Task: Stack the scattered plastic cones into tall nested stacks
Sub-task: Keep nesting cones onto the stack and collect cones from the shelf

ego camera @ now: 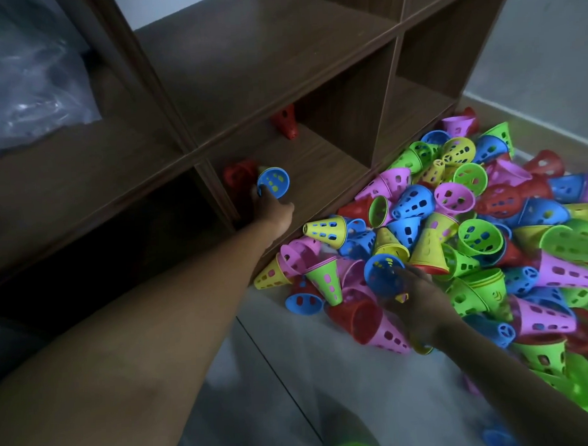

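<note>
Fingers [263, 195] of my left hand [272, 210] curl round a blue plastic cone with holes [273, 182], and its wide mouth faces me. I hold it low in the brown wooden shelf [280, 56], just beside a red plastic cone [239, 174] that lies at the back of the same shelf space. Another red cone [286, 123] sits further in.

My right hand [412, 302] is down on the big pile of bright plastic cones [469, 223] on the grey floor [291, 373]. Its fingers wrap round a second blue cone with holes [382, 273] at the near edge of the pile. This part is blurry, so I cannot tell how tight the grip is.

I think the step now is to slide one cone over another to grow a stack. To do it well, I should turn both cones the same way, with each small end pointing at a wide mouth. I should line up the middles first, then push gently until the cone sits snug. If I push at a slant, it may jam or pop off. I should lift the pile cone straight up so others do not roll away.
</note>
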`<state>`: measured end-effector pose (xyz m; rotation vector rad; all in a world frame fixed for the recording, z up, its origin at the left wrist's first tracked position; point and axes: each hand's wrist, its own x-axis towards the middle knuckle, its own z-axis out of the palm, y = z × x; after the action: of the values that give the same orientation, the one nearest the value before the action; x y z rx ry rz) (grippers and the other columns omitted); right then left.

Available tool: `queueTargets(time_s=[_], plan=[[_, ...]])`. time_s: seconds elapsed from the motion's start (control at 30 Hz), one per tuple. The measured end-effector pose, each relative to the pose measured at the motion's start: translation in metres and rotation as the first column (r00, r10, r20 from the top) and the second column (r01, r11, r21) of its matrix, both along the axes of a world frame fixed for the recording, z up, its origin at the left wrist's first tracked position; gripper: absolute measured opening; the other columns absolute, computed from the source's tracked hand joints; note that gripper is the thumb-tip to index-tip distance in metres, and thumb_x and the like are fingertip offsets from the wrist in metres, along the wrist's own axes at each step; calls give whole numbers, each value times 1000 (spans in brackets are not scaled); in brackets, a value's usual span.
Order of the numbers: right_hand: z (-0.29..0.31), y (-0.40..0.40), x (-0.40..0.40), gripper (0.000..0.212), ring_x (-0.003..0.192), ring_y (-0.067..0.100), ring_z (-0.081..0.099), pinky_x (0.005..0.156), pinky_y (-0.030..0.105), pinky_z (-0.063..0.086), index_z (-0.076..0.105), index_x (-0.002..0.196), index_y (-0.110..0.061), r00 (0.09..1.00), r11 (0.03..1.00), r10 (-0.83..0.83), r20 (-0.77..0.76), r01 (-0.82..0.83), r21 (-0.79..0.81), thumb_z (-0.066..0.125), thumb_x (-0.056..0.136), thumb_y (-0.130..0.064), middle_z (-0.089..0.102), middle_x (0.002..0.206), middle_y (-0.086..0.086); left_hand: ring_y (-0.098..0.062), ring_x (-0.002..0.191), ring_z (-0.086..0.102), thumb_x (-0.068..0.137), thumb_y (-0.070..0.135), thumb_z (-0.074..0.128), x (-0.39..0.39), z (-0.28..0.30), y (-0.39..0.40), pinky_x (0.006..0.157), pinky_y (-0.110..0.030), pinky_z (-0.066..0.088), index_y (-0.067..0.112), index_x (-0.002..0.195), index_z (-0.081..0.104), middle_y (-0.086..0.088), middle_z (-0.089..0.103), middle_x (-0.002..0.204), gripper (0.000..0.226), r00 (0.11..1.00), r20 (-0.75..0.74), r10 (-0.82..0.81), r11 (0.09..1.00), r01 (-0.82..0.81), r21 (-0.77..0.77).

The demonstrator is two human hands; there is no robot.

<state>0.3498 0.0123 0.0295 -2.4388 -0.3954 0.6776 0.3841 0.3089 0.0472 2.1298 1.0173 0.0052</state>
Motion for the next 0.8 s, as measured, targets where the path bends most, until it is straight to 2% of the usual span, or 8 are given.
queueTargets(time_s=[0.13, 0.2, 0.37, 0.43, 0.53, 0.63, 0.73, 0.8], plan=[[7, -1, 0, 49, 111, 25, 56, 92, 32, 45, 56, 134, -13, 998, 997, -45, 32, 43, 59, 71, 87, -17, 56, 126, 7, -23, 144, 28, 98, 19, 53, -3, 1, -4, 117, -31, 25, 7, 157, 15, -8, 8, 162, 71, 998, 68, -11, 1000, 10, 22], [12, -2, 1, 46, 106, 27, 56, 83, 27, 40, 59, 130, -12, 996, 995, -75, 51, 71, 75, 70, 86, -13, 58, 113, 7, -25, 141, 34, 96, 18, 56, -5, 2, -5, 118, -34, 28, 6, 154, 23, -9, 16, 159, 69, 995, 94, -27, 998, 22, 53], [16, -10, 5, 57, 67, 16, 56, 57, 22, 41, 55, 136, -20, 956, 946, -251, -150, 275, 169, 68, 84, -2, 64, 84, 1, -28, 128, 47, 87, 5, 62, -19, 9, -13, 110, -26, 32, 0, 144, 41, -14, 36, 143, 61, 971, 134, -200, 954, 162, 253], [19, -14, 7, 56, 76, 22, 66, 56, 25, 48, 57, 133, -22, 936, 922, -293, -193, 330, 201, 65, 84, 4, 71, 93, 9, -26, 127, 48, 86, -1, 61, -25, 15, -18, 107, -23, 31, 1, 144, 41, -13, 39, 141, 61, 950, 153, -271, 923, 212, 323], [33, -19, 3, 40, 75, 30, 69, 54, 35, 52, 63, 120, -24, 916, 872, -343, -206, 393, 293, 61, 89, 3, 73, 88, 13, -25, 126, 48, 85, -3, 65, -34, 27, -20, 105, -20, 30, 3, 145, 43, -13, 43, 137, 64, 927, 181, -329, 894, 244, 376], [53, -21, -5, 25, 61, 21, 68, 56, 40, 54, 66, 111, -17, 914, 818, -358, -190, 405, 409, 64, 92, 0, 71, 93, 6, -25, 123, 49, 83, 5, 74, -45, 39, -23, 103, -21, 32, 5, 140, 51, -13, 51, 131, 62, 900, 189, -393, 868, 295, 399], [70, -21, -15, 16, 53, 15, 62, 57, 28, 51, 64, 101, -11, 908, 750, -340, -245, 419, 511, 69, 89, -2, 66, 89, 5, -24, 107, 56, 80, 14, 80, -59, 49, -26, 87, -20, 36, 5, 126, 64, -12, 59, 115, 50, 873, 190, -449, 841, 340, 421], [79, -22, -23, 17, 58, 23, 61, 63, 38, 47, 64, 94, -16, 900, 718, -313, -303, 433, 545, 74, 84, -7, 65, 85, 6, -25, 94, 60, 77, 17, 83, -68, 52, -28, 78, -24, 40, 4, 114, 70, -12, 63, 103, 42, 848, 212, -486, 830, 371, 417]])
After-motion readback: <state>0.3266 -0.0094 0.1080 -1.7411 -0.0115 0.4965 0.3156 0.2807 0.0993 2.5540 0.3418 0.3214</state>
